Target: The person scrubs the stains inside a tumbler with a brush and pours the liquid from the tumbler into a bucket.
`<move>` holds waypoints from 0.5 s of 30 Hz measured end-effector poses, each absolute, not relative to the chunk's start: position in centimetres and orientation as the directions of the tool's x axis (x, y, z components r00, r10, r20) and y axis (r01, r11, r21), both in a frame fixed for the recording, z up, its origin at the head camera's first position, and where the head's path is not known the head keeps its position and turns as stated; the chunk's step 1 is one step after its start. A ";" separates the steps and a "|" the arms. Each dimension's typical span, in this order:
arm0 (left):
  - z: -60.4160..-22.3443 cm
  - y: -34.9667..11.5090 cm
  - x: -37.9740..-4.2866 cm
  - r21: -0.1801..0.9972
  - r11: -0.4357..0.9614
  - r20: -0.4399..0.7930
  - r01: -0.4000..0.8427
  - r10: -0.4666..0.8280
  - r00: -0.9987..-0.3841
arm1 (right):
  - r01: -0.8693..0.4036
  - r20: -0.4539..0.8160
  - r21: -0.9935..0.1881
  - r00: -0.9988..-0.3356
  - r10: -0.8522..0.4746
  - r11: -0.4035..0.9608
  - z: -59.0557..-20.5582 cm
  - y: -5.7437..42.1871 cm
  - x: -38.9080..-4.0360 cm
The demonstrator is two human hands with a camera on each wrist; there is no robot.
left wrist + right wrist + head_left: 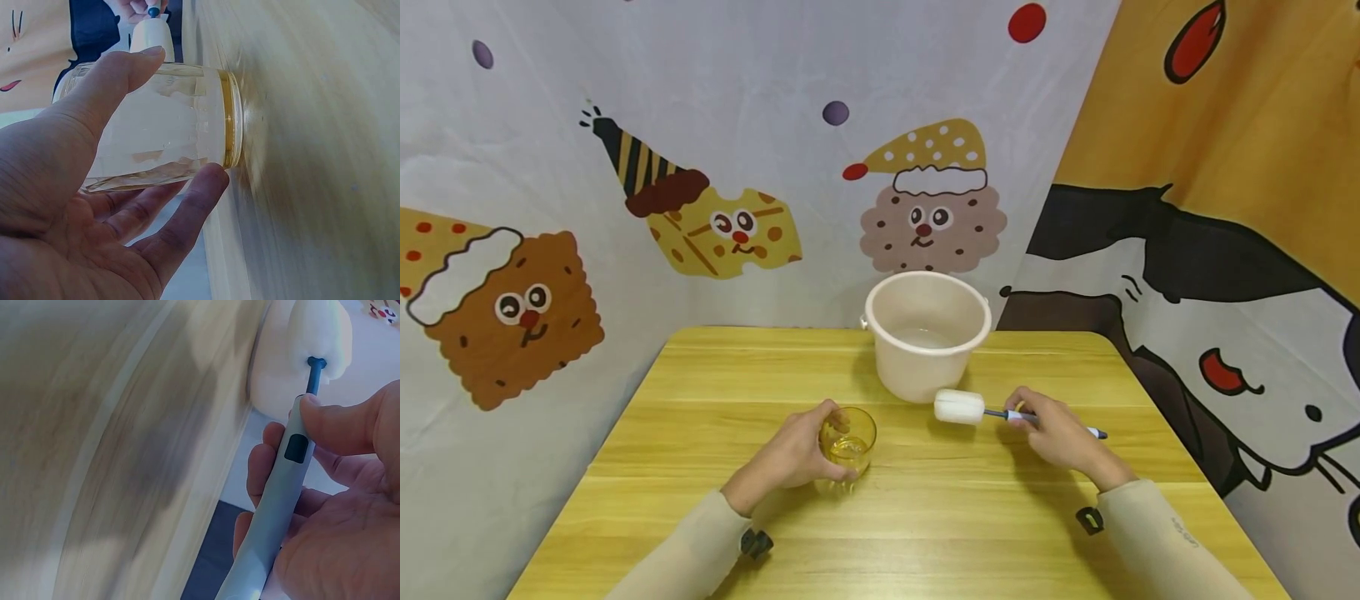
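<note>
An amber-tinted clear glass [859, 435] stands upright near the middle of the table. My left hand [797, 447] holds it from the left, thumb on one side and fingers on the other. In the left wrist view the glass [169, 125] shows facets and a thick yellowish base at the tabletop. My right hand [1054, 429] grips the handle of a sponge cup brush [959, 407] above the table, its white head pointing left. In the right wrist view the thumb lies along the pale handle [275, 494], and the fingers curl round it from behind.
A cream plastic bucket [917, 367] stands at the back of the wooden table [760, 375], behind the brush head. Some liquid seems to lie in its bottom. A cartoon-printed cloth [760, 100] hangs behind the table.
</note>
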State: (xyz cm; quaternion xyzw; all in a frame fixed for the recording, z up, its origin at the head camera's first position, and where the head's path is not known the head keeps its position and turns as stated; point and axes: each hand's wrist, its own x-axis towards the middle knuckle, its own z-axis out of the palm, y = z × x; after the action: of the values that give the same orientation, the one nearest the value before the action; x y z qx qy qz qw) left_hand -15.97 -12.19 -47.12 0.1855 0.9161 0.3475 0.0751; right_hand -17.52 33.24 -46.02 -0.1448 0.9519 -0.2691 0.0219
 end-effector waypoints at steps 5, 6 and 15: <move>-47.1 -12.2 -15.9 0.656 0.693 0.001 0.300 0.397 -0.918 | -0.227 0.018 -0.527 -0.966 -0.256 0.819 -45.9 34.1 -17.6; -47.1 -12.2 -16.0 0.655 0.694 0.000 0.299 0.396 -0.918 | -0.225 0.016 -0.522 -0.967 -0.254 0.823 -45.9 34.3 -17.7; -47.2 -12.3 -16.0 0.660 0.691 -0.005 0.294 0.395 -0.919 | -0.177 -0.009 -0.509 -0.978 -0.211 0.842 -46.0 36.2 -18.0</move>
State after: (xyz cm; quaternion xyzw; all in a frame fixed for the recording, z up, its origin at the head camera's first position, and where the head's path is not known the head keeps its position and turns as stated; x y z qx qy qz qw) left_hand -15.99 -12.33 -47.20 0.1878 0.9167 0.3450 0.0734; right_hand -18.02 36.23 -45.95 -0.1009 0.9592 -0.2621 0.0325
